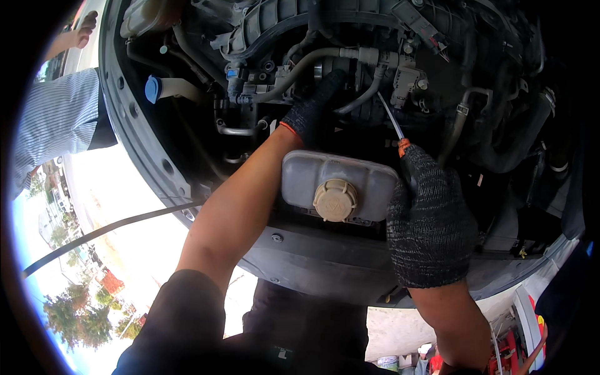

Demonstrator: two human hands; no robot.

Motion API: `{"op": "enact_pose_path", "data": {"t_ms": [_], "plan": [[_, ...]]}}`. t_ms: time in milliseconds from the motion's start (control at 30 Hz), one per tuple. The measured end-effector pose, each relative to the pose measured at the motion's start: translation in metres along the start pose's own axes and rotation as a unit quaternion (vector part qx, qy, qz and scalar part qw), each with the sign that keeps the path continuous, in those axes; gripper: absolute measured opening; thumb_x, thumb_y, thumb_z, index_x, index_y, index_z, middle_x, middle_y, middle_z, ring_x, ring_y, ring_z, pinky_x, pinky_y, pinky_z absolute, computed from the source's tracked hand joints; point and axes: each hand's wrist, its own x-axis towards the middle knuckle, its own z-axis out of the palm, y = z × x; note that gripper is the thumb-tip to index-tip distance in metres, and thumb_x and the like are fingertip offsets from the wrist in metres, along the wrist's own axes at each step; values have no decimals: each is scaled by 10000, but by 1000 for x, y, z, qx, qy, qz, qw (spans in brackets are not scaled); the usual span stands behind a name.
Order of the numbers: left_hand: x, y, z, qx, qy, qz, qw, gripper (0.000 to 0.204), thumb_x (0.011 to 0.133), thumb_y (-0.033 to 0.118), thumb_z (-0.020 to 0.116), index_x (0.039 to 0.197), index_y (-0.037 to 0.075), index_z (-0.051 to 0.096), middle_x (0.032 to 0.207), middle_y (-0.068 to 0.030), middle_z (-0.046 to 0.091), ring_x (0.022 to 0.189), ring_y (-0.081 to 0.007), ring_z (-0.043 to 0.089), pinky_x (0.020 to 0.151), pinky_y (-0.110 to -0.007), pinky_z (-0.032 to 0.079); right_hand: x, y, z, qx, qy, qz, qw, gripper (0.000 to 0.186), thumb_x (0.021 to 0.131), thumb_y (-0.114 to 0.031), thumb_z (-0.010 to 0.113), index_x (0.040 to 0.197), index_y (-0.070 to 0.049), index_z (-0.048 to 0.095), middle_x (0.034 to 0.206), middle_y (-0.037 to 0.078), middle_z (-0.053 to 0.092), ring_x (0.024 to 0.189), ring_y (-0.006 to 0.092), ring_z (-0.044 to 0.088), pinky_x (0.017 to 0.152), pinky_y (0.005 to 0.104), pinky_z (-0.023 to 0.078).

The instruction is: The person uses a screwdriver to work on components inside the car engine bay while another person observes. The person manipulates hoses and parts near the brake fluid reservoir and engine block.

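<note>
My right hand (434, 215), in a dark knitted glove, is closed round the orange-tipped handle of a screwdriver (392, 117). Its thin metal shaft points up and left, the tip close to a curved grey hose (369, 94). My left hand (317, 106), in a matching glove with an orange cuff edge, reaches deep among the engine parts beneath another hose (306, 60). Its fingers are lost in the shadow beside a round metal part, so their grip is unclear. Between my forearms sits a translucent coolant reservoir (300, 178) with a beige screw cap (335, 200).
A blue-capped filler neck (153, 89) stands at the left of the engine bay. The front body panel (312, 256) runs across below the reservoir. A thin dark rod (112, 231) slants out at left. Another person's striped shirt (59, 119) and hand (81, 34) show beyond the fender.
</note>
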Motion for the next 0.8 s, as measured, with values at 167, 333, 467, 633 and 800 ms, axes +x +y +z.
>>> {"op": "enact_pose_path", "data": {"t_ms": [167,333,467,633,800], "plan": [[20,-11,-16,-26,-41,-24,999,600,898,560,659,1317,139,576,1188,-88,626,1080,-245,601,918,-449,520,66,9,45,95,-81,164,979,388,856,-107,708,1221,-67,586,1078,162,670,957,333,690,852,435,556],[49,-32,-26,359,-150,294,873,569,924,283,672,1426,126,454,1307,-87,583,1190,-219,567,1014,-400,471,21,4,26,89,-30,192,977,379,873,-125,707,1224,-70,576,1097,147,670,1003,294,678,907,407,534],[47,-35,-51,374,-111,368,844,560,925,230,673,1427,115,454,1317,-91,578,1194,-210,565,1007,-351,489,-5,17,15,5,-12,98,995,422,835,-84,746,1225,-48,589,1103,147,659,1041,273,666,938,394,523],[46,-30,-45,542,-41,509,668,446,982,340,606,1368,127,536,1276,-85,611,1152,-177,591,970,-335,515,-6,35,8,10,-16,24,1000,444,828,-36,753,1238,-64,584,1225,133,609,1145,268,604,1012,386,478],[30,-12,-23,-46,-115,36,992,470,976,326,620,1385,117,521,1312,-94,596,1180,-191,582,995,-342,497,-1,32,1,28,-10,25,999,433,826,-39,758,1226,-65,593,1187,134,632,1112,278,626,987,381,495]]}}
